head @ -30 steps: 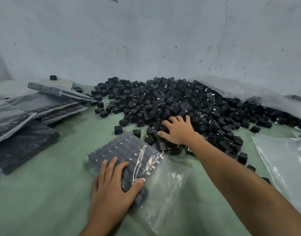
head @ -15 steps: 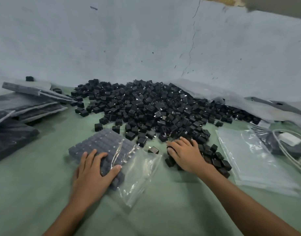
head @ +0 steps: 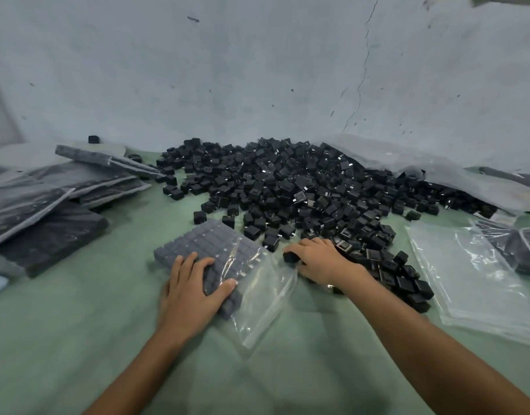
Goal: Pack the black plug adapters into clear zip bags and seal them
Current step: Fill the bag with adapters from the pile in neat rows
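You've got a green surface (head: 78, 339) under everything. Behind it there's a pale wall (head: 228, 70) with a long crack (head: 366, 59) running down.

Soft, even, rather dim light, shadows faint. Glare streaks the bag (head: 242, 265). The left hand (head: 192, 292) is slightly blurred; the wall (head: 257, 70) bows at the edges.

Adapter pile (head: 287, 187), bags (head: 482, 280) on green tabletop (head: 78, 339)

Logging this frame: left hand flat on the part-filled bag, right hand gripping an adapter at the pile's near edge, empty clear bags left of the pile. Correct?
Not quite. The head view shows the empty clear bags right of the pile, not left. The left hand does lie flat on the part-filled bag, and the right hand grips an adapter.
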Demonstrator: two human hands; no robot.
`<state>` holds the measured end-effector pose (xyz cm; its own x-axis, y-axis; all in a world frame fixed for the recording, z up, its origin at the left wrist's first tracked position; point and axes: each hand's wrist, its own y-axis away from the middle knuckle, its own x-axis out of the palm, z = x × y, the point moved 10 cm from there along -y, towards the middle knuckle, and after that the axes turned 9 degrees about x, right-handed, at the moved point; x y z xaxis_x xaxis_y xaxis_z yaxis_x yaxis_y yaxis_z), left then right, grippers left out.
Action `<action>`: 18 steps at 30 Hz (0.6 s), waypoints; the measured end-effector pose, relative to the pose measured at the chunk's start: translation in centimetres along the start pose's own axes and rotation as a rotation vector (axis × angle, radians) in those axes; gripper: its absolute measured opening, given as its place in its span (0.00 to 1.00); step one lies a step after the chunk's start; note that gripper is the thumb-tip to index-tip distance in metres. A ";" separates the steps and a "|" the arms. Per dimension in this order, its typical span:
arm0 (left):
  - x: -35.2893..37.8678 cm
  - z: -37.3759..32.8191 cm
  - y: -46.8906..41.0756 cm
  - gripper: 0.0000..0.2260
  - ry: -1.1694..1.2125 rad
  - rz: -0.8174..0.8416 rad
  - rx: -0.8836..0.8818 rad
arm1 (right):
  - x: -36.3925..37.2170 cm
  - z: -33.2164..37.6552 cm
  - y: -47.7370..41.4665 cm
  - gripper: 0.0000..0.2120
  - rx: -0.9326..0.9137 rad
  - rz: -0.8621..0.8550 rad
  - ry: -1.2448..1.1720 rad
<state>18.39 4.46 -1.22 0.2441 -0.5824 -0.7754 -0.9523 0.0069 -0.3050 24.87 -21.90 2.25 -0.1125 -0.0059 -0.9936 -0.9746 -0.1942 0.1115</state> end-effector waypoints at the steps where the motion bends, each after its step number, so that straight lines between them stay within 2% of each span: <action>1: -0.1 0.0 0.0 0.33 -0.004 0.001 0.000 | -0.1 -0.3 -0.2 0.21 0.014 -0.012 0.000; 3: -0.2 0.0 0.0 0.34 -0.019 0.008 0.009 | -0.7 -1.0 -0.1 0.19 0.057 -0.073 -0.039; 5: -0.2 0.0 0.0 0.34 -0.026 0.012 0.014 | -1.4 -1.9 0.9 0.19 0.105 -0.159 -0.193; 8: -0.2 -0.1 0.0 0.33 -0.034 0.015 0.012 | -2.7 -3.3 4.6 0.16 0.167 -0.297 -0.620; 10: -0.1 -0.1 0.0 0.32 -0.031 0.020 0.002 | -2.4 -4.0 7.7 0.11 0.219 -0.331 -0.867; 13: -0.1 -0.1 -0.1 0.31 -0.025 0.022 -0.011 | 0.3 -3.1 11.5 0.09 0.275 -0.233 -1.086; 18: 0.0 -0.1 0.0 0.32 -0.022 0.035 -0.017 | 5.1 2.8 12.8 0.08 0.298 0.139 -1.594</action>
<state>18.42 4.39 -1.16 0.2140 -0.5637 -0.7978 -0.9634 0.0134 -0.2679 11.31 -21.65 -1.35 -0.0888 0.9957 0.0256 -0.9198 -0.0919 0.3815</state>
